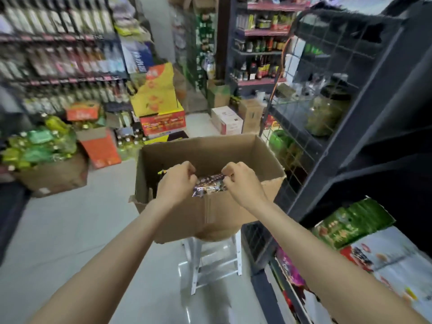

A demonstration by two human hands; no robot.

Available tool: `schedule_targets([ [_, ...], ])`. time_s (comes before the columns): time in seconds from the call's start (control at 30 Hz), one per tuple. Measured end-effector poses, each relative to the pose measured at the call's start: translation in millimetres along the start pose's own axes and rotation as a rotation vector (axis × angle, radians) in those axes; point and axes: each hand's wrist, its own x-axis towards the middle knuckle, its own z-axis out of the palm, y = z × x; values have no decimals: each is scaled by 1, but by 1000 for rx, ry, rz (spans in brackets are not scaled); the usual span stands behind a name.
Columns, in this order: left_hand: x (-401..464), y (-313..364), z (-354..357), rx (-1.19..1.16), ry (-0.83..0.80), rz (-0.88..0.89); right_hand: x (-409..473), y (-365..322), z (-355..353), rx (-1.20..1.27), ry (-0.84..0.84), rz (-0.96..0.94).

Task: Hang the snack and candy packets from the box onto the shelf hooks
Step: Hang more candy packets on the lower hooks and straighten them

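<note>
An open brown cardboard box stands on a white stool in the middle of a shop aisle, its top flaps gone or folded and its near wall torn at the corners. Both bare forearms reach in from the near edge and meet over the near rim of the box.

The left hand is curled into a closed fist, its fingers pinching the left end of a dark purple, glossy strip of candy packets. The right hand is likewise tightly curled, pinching the right end of the same strip. The strip is stretched between the two hands, just above the near wall of the box and partly inside its opening. Its print is blurred and cannot be read. A further yellow-and-dark packet shows inside the box, just left of the left hand.

To the right stands a dark metal wire-grid shelf unit, with green packets low down at its near end. On the far left, shelves of bottles line the wall. Yellow and red cartons are stacked on the pale tiled floor beyond the box.
</note>
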Motion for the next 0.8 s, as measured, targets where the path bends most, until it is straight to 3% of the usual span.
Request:
schedule_targets([
  [0.2,96,-68,24,219,-333,-218,128,12,54,-77,-450,21],
  [0.33,125,-93,43,324,-482,-391,183,18,102,-150,-651,-43],
  [0.5,140,-104,54,362,-379,-544,211,22,158,-269,-932,-109],
  [0.67,142,-115,54,256,-314,-531,221,27,186,-288,-948,-124],
  [0.73,146,-118,53,230,-250,-507,225,21,189,-149,-892,-159],
  [0.8,150,-122,52,114,-238,-489,226,13,193,153,-894,-96],
])
